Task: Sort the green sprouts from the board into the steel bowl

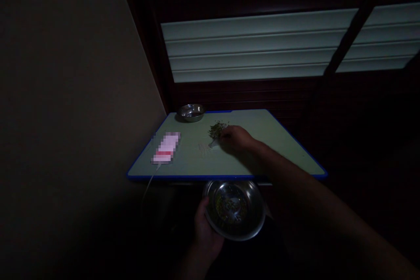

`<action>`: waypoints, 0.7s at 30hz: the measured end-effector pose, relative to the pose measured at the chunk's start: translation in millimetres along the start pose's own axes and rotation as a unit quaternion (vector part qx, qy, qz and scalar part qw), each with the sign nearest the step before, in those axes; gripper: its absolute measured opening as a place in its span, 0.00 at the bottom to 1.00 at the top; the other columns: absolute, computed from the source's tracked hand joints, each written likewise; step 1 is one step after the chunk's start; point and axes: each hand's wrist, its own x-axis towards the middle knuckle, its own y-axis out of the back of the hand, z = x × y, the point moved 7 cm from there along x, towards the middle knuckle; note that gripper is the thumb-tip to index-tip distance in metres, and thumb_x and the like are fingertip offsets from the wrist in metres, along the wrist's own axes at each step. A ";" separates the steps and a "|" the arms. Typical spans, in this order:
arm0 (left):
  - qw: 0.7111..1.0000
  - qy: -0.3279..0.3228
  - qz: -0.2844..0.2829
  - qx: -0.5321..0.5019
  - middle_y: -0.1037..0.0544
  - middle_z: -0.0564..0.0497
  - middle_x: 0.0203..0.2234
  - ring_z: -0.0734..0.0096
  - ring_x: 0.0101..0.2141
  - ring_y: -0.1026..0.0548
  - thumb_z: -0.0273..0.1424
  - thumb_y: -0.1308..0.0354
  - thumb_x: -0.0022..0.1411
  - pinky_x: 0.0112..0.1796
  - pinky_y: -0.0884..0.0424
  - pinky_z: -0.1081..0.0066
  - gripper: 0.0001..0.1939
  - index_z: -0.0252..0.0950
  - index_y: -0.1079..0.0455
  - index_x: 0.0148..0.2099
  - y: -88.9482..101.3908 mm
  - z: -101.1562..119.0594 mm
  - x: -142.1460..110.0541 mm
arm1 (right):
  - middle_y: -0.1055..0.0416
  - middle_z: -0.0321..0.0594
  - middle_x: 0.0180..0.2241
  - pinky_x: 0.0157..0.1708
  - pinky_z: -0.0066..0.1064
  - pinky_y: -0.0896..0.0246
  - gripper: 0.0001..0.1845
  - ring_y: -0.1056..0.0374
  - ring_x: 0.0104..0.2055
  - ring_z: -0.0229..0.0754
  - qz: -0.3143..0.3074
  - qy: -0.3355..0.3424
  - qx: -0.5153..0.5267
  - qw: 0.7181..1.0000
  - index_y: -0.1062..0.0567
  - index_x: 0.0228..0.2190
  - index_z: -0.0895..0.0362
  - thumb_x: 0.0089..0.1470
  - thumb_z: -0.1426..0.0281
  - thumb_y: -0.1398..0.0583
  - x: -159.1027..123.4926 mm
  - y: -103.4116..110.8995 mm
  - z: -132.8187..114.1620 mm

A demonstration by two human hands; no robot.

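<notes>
My left hand (207, 232) grips the left rim of a shiny metal bowl (257, 221), its thumb over the edge. The bowl is held just below the table's front edge, with small greenish grains (226, 212) in its bottom. Over the table, my right hand (239, 137) is closed around a small pale, flat thing (215, 142), whose kind I cannot make out in the dim light. Right beside these fingers lies a little heap of dark green grains (216, 129). Some paler grains (204, 148) are scattered nearer the front.
A second metal bowl (191, 113) stands at the back left of the pale, blue-edged table (183, 168). A phone (166, 148) with a lit, blurred screen lies at the left, its white cable (149, 183) hanging over the front edge. Wall and dark slatted panels border the table.
</notes>
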 end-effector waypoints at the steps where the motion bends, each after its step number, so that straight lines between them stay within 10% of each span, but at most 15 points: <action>1: 1.000 -0.003 -0.003 -0.001 0.17 0.46 0.32 0.59 0.37 0.21 0.35 0.44 0.58 0.45 0.30 0.59 0.11 0.36 0.22 0.37 0.0 0.3 0.2 | 0.24 0.41 0.33 0.36 0.28 0.42 0.09 0.31 0.36 0.42 -0.001 0.000 -0.002 1.000 0.20 0.31 0.58 0.49 0.73 0.41 0.0 0.0 0.5; 21: 1.000 0.001 -0.002 -0.004 0.17 0.45 0.31 0.58 0.37 0.21 0.35 0.44 0.59 0.46 0.30 0.58 0.13 0.34 0.22 0.37 -0.1 0.1 -0.3 | 0.23 0.40 0.33 0.35 0.28 0.43 0.08 0.31 0.36 0.40 0.005 0.060 -0.037 0.998 0.19 0.32 0.57 0.50 0.73 0.39 -2.5 4.2 -1.6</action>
